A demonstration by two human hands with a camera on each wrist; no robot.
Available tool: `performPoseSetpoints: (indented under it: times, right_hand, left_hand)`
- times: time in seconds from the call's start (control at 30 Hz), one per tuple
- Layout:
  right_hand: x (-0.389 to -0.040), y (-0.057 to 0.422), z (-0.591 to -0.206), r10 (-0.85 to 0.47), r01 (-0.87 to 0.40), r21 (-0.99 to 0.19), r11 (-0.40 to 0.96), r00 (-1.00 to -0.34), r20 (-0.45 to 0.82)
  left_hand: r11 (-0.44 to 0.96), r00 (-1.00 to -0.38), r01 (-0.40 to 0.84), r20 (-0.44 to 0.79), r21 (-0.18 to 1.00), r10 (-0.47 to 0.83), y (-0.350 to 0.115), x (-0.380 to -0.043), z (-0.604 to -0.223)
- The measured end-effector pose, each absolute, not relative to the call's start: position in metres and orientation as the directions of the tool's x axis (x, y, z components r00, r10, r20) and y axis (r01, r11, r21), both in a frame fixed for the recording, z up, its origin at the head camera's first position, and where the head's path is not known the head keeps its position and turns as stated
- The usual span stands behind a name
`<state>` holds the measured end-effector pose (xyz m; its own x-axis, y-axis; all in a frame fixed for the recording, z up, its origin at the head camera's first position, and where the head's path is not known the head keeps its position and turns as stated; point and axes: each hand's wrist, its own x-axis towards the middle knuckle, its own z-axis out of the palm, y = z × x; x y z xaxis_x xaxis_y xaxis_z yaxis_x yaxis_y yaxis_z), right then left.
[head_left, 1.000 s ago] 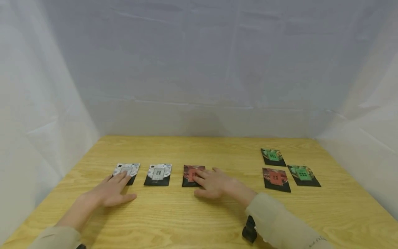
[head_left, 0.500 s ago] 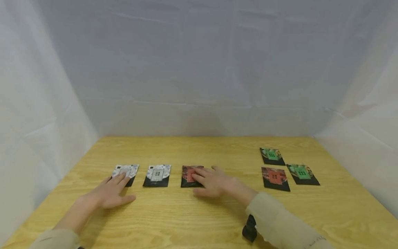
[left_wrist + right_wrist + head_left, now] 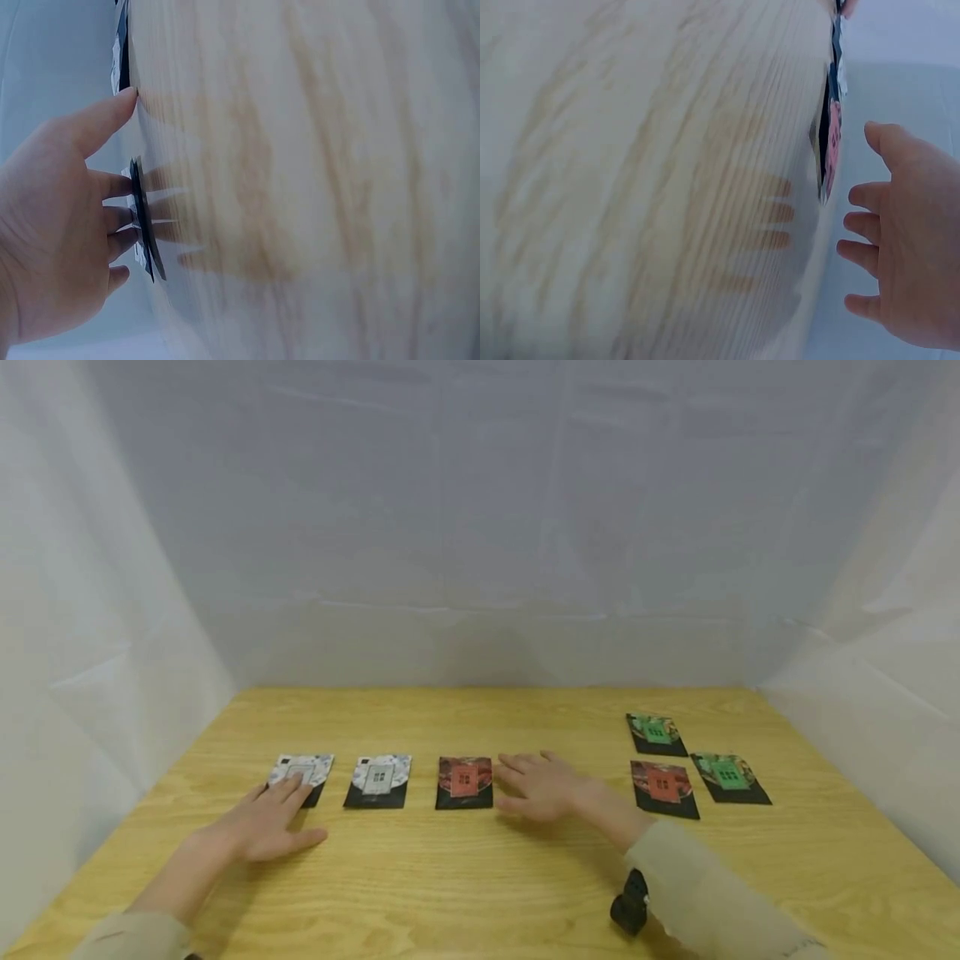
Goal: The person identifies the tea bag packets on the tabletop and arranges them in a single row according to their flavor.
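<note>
My left hand (image 3: 262, 822) rests its extended fingertips on a white-and-black packet (image 3: 318, 768) at the left end of a row. Beside it lies a second white-and-black packet (image 3: 378, 782), then a red-and-black packet (image 3: 464, 782) that nothing touches. Just right of that red one is my right hand (image 3: 543, 789), fingers spread and holding nothing. In the right wrist view its fingers (image 3: 862, 225) are apart from the red packet (image 3: 832, 142) and raised off the tabletop. The left wrist view has the left fingers (image 3: 116, 184) meeting the packet's face (image 3: 142, 217).
Farther right on the wooden table (image 3: 420, 893) lie another red-and-black packet (image 3: 664, 788) and two green-and-black packets, one at the back (image 3: 656, 733) and one at the right (image 3: 729, 777). White sheeting (image 3: 480, 527) hangs behind and along both sides.
My right hand has come off the red packet in the row and shifted right, uncovering it. The left hand stays on the white packet.
</note>
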<state>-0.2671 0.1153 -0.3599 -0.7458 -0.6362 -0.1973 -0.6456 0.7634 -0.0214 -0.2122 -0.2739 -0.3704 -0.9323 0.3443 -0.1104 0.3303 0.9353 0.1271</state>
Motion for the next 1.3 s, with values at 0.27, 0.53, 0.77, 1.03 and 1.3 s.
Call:
performPoseSetpoints:
  times: [0.27, 0.53, 0.77, 1.03, 1.3]
  right_hand:
    - [-0.267, 0.148, -0.36, -0.62, -0.617, -0.074, 0.783, -0.768, -0.16]
    - [-0.265, 0.19, -0.362, -0.595, -0.583, -0.121, 0.804, -0.795, -0.122]
    - [-0.261, 0.23, -0.364, -0.57, -0.554, -0.161, 0.817, -0.818, -0.078]
    - [-0.252, 0.269, -0.37, -0.549, -0.538, -0.164, 0.827, -0.836, -0.027]
    - [-0.246, 0.298, -0.375, -0.503, -0.485, -0.204, 0.85, -0.863, -0.045]
  left_hand:
    - [0.938, -0.933, 0.324, -0.124, 0.123, 0.339, -0.276, -0.212, -0.372]
    - [0.936, -0.932, 0.325, -0.123, 0.135, 0.341, -0.276, -0.211, -0.373]
    - [0.936, -0.933, 0.326, -0.112, 0.132, 0.341, -0.276, -0.212, -0.374]
    - [0.933, -0.932, 0.337, -0.095, 0.127, 0.35, -0.275, -0.211, -0.375]
    - [0.931, -0.93, 0.341, -0.098, 0.134, 0.354, -0.275, -0.212, -0.376]
